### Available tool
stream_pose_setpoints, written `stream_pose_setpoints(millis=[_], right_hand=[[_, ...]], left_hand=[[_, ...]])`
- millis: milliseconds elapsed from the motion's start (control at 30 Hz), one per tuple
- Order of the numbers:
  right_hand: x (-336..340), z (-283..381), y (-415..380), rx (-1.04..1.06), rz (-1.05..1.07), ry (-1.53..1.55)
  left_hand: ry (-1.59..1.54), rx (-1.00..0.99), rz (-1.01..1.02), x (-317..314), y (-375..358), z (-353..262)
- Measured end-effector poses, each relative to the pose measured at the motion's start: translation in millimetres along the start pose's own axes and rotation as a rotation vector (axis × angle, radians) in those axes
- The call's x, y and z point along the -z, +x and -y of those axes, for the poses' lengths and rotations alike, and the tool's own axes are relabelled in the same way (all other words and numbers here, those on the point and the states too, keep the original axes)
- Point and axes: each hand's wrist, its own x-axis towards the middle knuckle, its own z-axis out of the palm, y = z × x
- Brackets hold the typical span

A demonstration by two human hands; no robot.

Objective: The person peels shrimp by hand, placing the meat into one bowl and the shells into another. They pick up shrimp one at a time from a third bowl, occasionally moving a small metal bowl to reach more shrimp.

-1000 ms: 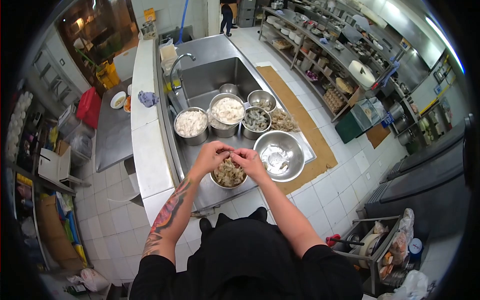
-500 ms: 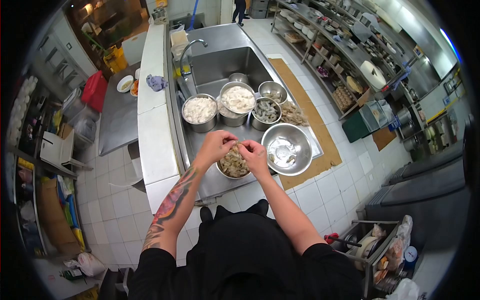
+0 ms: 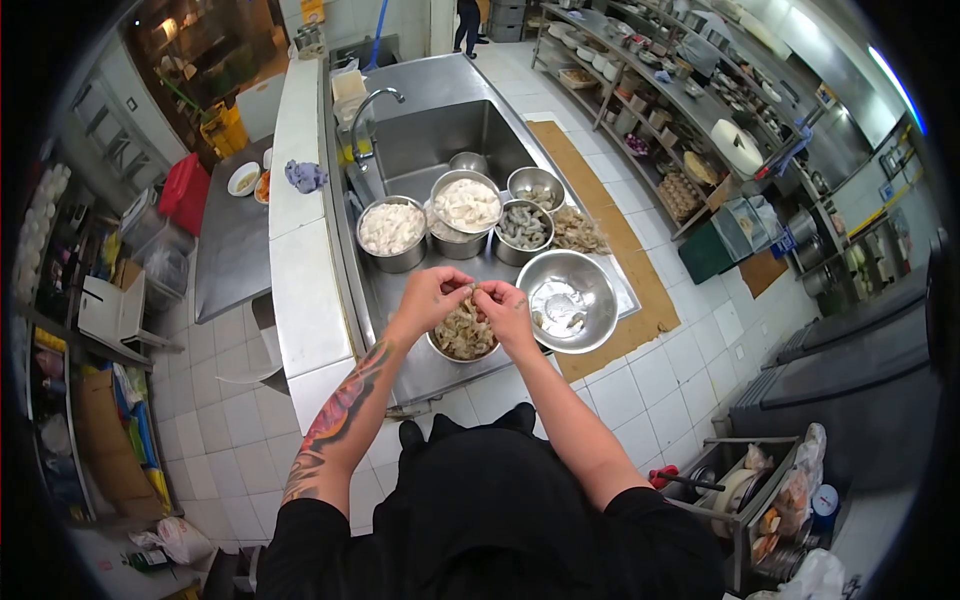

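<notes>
- The printing on the blue sign (image 3: 784, 243), over by the green bin (image 3: 706, 258), is too small to read from here.
- Two bare hands, left hand (image 3: 437, 300) and right hand (image 3: 507, 313), meet with fingertips pinched closed on one small shrimp (image 3: 475, 291), just above a round metal bowl of limp, brownish shrimp (image 3: 463, 336).
- Three steel pots hold pale, lumpy pieces: left pot (image 3: 391, 232), upper pot (image 3: 467, 203) and lower pot (image 3: 459, 243), partly hidden beneath it.
- One pot of glossy grey shrimp (image 3: 523, 228) and one smaller bowl (image 3: 535, 188) sit beside them.
- Two small pieces show in the wide, shiny bowl (image 3: 567, 301); a ragged, papery heap (image 3: 577, 231) lies near it.
</notes>
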Motion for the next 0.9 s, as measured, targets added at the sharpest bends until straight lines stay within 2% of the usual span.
stream_pose_setpoints(millis=[200, 267, 333, 500, 567, 633, 700, 767, 900], right_hand=[[-2, -1, 0, -0.002, -0.046, -0.065], [-5, -1, -1, 0.064, -0.089, -0.110], [-3, -7, 1, 0.064, -0.091, -0.116], [4, -16, 2, 0.096, -0.111, -0.114], [22, -44, 13, 0.716, 0.063, -1.013], [23, -49, 10, 0.696, 0.032, -1.032], [19, -45, 8, 0.672, 0.013, -1.054], [2, -13, 1, 0.377, -0.021, -0.638], [-10, 16, -1, 0.319, 0.011, -0.645]], left_hand=[[-0.044, -0.002, 0.005, -4, 3, 11], [-0.037, -0.001, -0.002, -2, 2, 12], [0.105, -0.055, -0.050, 0, 1, 8], [0.216, -0.106, -0.123, 7, 8, 33], [0.258, -0.128, -0.128, 4, 7, 38], [0.171, 0.022, -0.045, 8, 6, 33], [0.153, 0.059, -0.033, 11, 6, 28], [0.130, 0.099, -0.010, 6, 4, 27], [-0.011, 0.142, -0.001, 2, 6, 23]])
